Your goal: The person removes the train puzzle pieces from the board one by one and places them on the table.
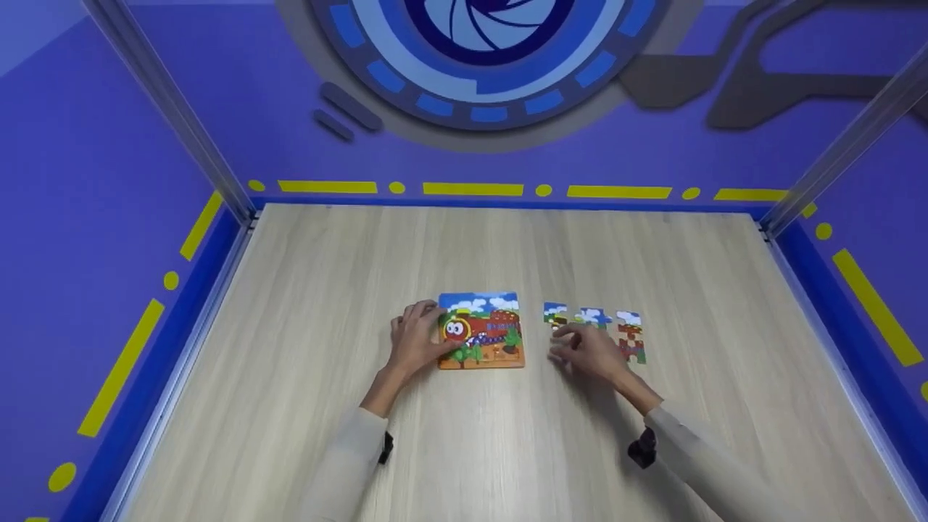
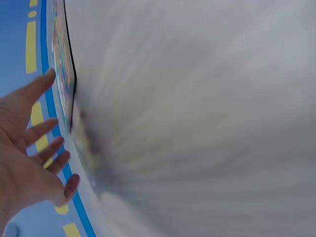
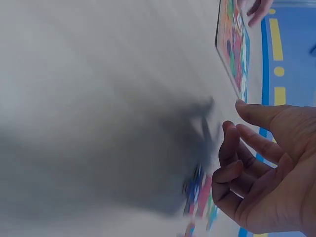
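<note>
A square jigsaw puzzle board (image 1: pixel 500 319) with a cartoon train picture lies flat on the table. At its left edge is my left hand (image 1: pixel 417 339), with the thumb reaching over the lower left of the picture. In the left wrist view the fingers of that hand look spread and relaxed beside the board (image 2: pixel 63 64). My right hand (image 1: pixel 591 351) hovers over loose jigsaw pieces (image 1: pixel 629 320) right of the board and hides some of them. Its fingers are loosely bent, the thumb stands apart, and nothing shows between them in the right wrist view.
Several loose pieces (image 3: pixel 200 195) lie below the right hand, blurred in the right wrist view. The wooden tabletop (image 1: pixel 464 449) is bounded by a blue back wall (image 1: pixel 464 163) and blue side walls. A dark wrist device (image 1: pixel 643 448) sits at the right sleeve.
</note>
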`<state>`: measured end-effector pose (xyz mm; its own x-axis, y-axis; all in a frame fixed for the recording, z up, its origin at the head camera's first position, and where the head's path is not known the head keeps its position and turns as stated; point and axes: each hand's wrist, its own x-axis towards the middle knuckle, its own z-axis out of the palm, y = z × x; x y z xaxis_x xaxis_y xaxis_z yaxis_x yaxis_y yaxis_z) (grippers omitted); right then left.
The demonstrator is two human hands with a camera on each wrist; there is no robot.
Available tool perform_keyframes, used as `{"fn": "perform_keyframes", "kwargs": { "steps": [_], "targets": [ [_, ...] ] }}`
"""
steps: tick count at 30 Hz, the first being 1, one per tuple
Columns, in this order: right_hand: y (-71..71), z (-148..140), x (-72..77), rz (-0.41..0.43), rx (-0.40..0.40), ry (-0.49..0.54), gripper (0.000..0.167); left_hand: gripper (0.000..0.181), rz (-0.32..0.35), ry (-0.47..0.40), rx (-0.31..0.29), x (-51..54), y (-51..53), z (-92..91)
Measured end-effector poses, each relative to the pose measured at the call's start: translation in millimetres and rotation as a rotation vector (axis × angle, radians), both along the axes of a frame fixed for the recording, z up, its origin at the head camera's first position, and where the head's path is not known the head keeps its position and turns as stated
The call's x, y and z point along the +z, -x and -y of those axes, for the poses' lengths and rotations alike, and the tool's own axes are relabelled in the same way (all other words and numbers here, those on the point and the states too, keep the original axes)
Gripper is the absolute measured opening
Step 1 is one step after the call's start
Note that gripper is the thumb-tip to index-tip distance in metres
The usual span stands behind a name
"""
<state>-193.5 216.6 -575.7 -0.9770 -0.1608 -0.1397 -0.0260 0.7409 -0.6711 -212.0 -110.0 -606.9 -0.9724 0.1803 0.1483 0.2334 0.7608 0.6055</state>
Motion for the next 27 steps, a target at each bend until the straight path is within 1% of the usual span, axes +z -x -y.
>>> {"fn": "perform_keyframes", "kwargs": {
  "steps": [4, 6, 8, 12, 14, 16, 20, 22, 24, 27],
  "targets": [
    [6.6, 29, -3.8, 0.021, -0.022, 0.051, 0.027, 0.074, 0.023, 0.030, -0.089, -1.3, 1.9, 6.6],
    [10.8, 42, -4.2, 0.024, -0.022, 0.087, 0.026, 0.075, 0.041, 0.061, -0.110, 0.2, 3.3, 7.3],
    [15.8, 56, -4.2, 0.003, 0.000, 0.121, 0.026, 0.075, 0.051, 0.094, -0.114, 2.8, 5.2, 6.3],
    [25.2, 78, -5.0, -0.065, 0.113, 0.194, 0.023, 0.075, 0.054, 0.155, -0.103, 6.1, 9.0, 2.7],
    [29.5, 88, -6.1, -0.085, 0.164, 0.217, 0.022, 0.075, 0.053, 0.176, -0.092, 6.6, 9.9, 1.3],
    [33.5, 97, -8.9, -0.095, 0.197, 0.222, 0.022, 0.074, 0.058, 0.175, -0.088, 6.8, 9.9, 0.7],
    [39.7, 112, -16.8, -0.104, 0.226, 0.171, 0.026, 0.073, 0.057, 0.161, -0.100, 6.3, 9.4, 1.1],
    [41.6, 119, -20.3, -0.114, 0.231, 0.114, 0.032, 0.072, 0.058, 0.152, -0.109, 6.1, 9.2, 1.7],
    [42.7, 126, -22.4, -0.137, 0.233, 0.034, 0.038, 0.071, 0.056, 0.153, -0.107, 6.0, 9.2, 2.6],
    [44.3, 135, -22.0, -0.144, 0.217, -0.051, 0.044, 0.069, 0.057, 0.153, -0.102, 5.6, 10.3, 4.3]
  ]
}}
